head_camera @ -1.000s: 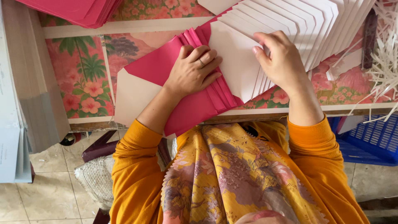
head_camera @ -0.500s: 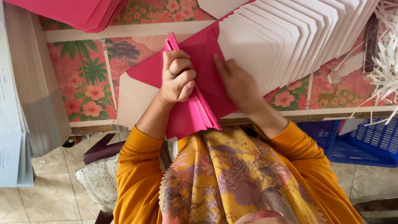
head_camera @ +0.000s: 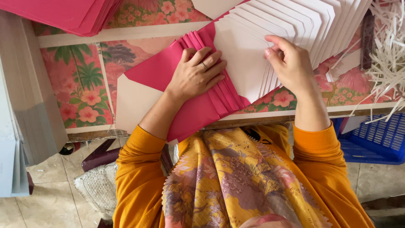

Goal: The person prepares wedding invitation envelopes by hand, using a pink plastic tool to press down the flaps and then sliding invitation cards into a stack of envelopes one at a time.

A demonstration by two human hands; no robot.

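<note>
Now, left hand (head_camera: 198, 76) flat on pink envelopes (head_camera: 202, 105), right hand (head_camera: 291, 63) beside

pink envelopes (head_camera: 198, 105), white flaps (head_camera: 270, 33), floral tablecloth (head_camera: 80, 84)

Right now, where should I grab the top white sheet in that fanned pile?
Probably pinch the top white sheet at its free right edge, coming from the right, where the right hand already touches it. The sheets are staggered there, so each edge shows separately. The left hand presses the pink folded flaps.
</note>
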